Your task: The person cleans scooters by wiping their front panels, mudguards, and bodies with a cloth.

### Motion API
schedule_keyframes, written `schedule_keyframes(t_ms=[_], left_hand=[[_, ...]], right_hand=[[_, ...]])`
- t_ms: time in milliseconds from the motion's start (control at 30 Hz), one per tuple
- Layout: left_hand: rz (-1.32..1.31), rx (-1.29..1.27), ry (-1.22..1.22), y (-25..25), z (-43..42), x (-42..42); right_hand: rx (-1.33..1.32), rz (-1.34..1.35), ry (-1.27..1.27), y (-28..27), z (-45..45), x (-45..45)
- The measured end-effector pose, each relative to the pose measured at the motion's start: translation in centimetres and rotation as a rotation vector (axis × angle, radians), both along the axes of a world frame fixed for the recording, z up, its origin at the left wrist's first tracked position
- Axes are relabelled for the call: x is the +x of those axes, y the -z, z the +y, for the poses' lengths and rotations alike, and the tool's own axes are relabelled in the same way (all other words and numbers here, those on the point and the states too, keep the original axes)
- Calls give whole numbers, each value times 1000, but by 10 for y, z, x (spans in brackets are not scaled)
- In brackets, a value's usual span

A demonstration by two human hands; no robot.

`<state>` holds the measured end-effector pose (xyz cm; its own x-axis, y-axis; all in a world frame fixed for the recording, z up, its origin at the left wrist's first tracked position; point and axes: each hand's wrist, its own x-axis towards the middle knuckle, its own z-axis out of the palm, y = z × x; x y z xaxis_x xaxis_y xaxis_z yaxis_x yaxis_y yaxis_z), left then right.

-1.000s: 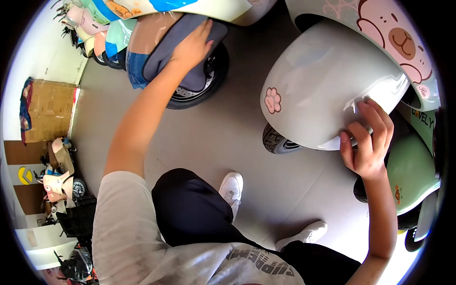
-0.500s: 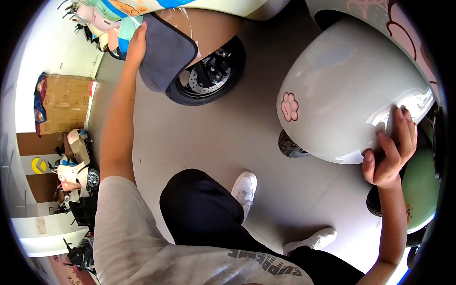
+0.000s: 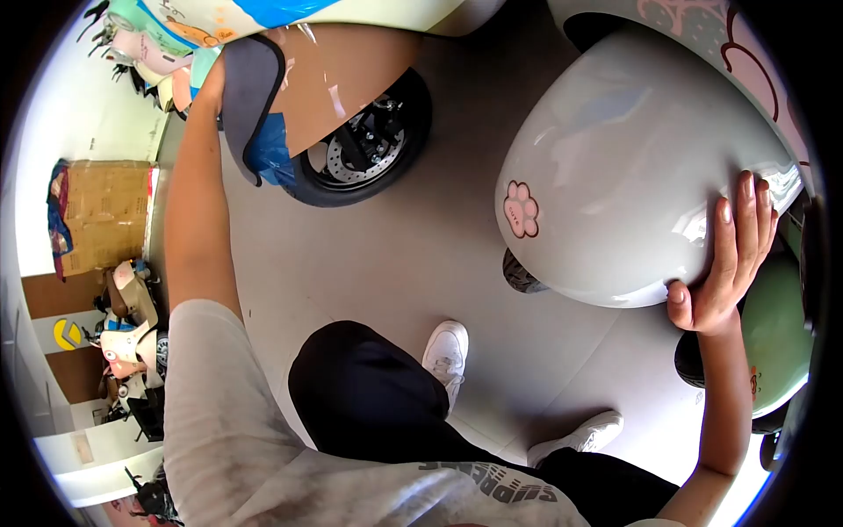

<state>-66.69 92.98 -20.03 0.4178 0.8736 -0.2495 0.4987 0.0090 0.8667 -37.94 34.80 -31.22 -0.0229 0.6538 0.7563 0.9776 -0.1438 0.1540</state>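
Observation:
A dark grey cloth (image 3: 244, 97) with a black edge hangs from my left hand (image 3: 211, 86), beside the brown front fender (image 3: 351, 70) of a scooter at the upper left. My left fingers are mostly hidden by the cloth. Below the fender shows a black wheel with a brake disc (image 3: 356, 158). On the right, my right hand (image 3: 731, 263) lies on the lower side of a glossy grey scooter fender (image 3: 615, 176), its fingers stretched out and holding nothing. A pink paw sticker (image 3: 521, 210) is on that fender.
Next to my right forearm stands a green scooter part (image 3: 777, 342). More scooters (image 3: 132, 342) line the left side, near a cardboard sheet (image 3: 105, 211) against the wall. My white shoes (image 3: 446, 356) stand on the grey tiled floor (image 3: 369, 263).
My left hand has moved left with the cloth, which now looks narrower and uncovers a blue patch by the fender's lower edge. My right fingers have straightened along the grey fender.

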Motion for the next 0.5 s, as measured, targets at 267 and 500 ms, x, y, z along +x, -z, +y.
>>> schedule_keyframes(t_ms=[267, 500], left_hand=[[-43, 693, -14, 19, 35, -40], [192, 895, 91, 22, 17, -38]], right_hand=[[-31, -19, -46, -15, 3, 1], [-567, -190, -48, -106, 43, -8]])
